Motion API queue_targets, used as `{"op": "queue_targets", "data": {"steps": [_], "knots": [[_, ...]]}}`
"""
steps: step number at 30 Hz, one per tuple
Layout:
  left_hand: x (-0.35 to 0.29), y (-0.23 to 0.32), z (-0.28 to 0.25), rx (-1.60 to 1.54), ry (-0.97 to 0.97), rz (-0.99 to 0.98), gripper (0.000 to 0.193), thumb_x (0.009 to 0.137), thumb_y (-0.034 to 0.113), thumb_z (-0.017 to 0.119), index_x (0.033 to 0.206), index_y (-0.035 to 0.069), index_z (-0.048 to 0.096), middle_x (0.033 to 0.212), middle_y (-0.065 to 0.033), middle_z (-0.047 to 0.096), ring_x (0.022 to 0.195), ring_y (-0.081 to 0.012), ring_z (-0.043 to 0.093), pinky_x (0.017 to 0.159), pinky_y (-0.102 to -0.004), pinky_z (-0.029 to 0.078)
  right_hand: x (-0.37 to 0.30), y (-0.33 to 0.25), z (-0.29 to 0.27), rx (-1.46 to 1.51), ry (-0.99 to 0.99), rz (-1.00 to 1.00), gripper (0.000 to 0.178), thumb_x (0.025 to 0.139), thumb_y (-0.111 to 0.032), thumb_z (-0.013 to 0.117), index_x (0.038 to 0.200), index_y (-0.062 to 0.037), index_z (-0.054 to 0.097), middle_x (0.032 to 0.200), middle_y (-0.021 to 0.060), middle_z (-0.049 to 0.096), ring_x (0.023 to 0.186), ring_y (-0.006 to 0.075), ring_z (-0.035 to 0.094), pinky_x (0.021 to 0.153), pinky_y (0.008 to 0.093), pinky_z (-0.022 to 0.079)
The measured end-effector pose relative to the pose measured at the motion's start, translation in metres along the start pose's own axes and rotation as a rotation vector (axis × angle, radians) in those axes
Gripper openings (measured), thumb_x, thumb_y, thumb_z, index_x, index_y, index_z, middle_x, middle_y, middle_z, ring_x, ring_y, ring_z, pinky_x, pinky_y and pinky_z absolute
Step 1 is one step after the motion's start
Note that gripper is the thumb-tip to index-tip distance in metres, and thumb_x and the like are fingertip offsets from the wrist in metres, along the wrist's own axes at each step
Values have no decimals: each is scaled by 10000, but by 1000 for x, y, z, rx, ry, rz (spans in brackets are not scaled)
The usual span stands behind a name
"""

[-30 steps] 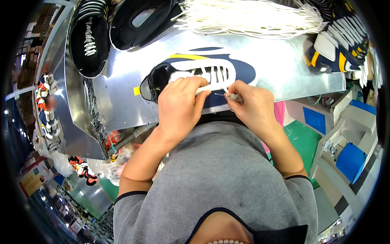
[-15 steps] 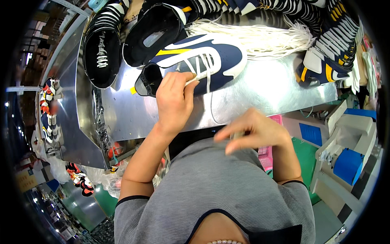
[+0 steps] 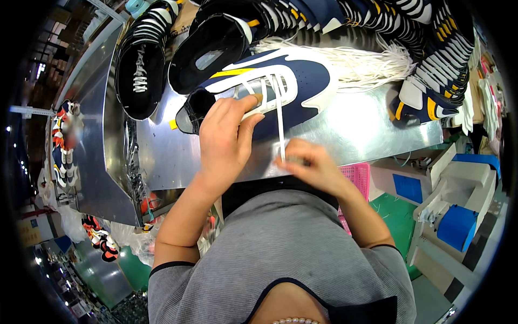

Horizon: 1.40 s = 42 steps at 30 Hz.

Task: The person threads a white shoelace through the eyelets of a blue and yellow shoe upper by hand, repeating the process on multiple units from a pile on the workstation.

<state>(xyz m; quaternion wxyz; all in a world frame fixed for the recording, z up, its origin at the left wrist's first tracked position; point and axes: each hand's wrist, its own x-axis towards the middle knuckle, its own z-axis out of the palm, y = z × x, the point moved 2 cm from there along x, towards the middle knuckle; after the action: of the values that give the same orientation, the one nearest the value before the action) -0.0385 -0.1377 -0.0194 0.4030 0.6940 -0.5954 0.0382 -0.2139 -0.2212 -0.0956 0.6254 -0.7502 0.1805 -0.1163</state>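
A navy, white and yellow shoe upper (image 3: 307, 76) lies on its side on the metal table, its toe to the right. My left hand (image 3: 225, 135) is closed at its lacing opening, thumb and fingers pinched on the near edge. A white shoelace (image 3: 280, 121) runs through the eyelets and comes down taut towards me. Its lower part is in my right hand (image 3: 308, 164), whose fingers are closed around it above the table's front edge. What exactly lies between the left fingertips is partly hidden.
A bundle of white laces (image 3: 372, 65) lies behind the upper. Dark shoe uppers (image 3: 141, 81) stand at the left, and stacked uppers (image 3: 431, 81) curve along the back and right. A pink basket (image 3: 356, 181) sits below the table's front edge.
My right hand has moved left and up and taken hold of the shoelace, which hung loose and is now drawn straight. The left hand keeps its pinch at the upper.
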Motion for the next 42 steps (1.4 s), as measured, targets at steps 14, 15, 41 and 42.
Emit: {"op": "queue_targets", "data": {"steps": [14,15,41,42], "knots": [[-22,-39,38,-1,-533,-209,225,918,123,653,1122,32,680,883,-147,639,860,-337,620,759,-414,480,40,-13,-21,426,341,-35,160,841,-78,781,961,14,729,792,3,629,699,93,562,660,239,456],[-22,-39,38,-17,-532,-208,219,923,122,648,1119,29,680,887,-148,644,868,-335,623,773,-407,480,44,-6,-17,429,340,-31,160,841,-78,781,961,14,729,792,3,629,699,93,562,660,239,456],[-25,-35,47,133,-391,-224,295,795,334,786,835,52,709,780,-113,692,707,-317,655,679,-394,489,1,2,2,-64,421,109,187,955,-122,651,1013,-4,518,795,152,684,697,259,700,609,354,511],[-25,-34,46,120,-370,-208,292,790,322,790,830,45,707,771,-114,688,701,-314,653,662,-391,484,2,1,0,-89,394,139,178,958,-122,646,987,-3,517,779,154,682,691,265,700,615,352,515]]}}
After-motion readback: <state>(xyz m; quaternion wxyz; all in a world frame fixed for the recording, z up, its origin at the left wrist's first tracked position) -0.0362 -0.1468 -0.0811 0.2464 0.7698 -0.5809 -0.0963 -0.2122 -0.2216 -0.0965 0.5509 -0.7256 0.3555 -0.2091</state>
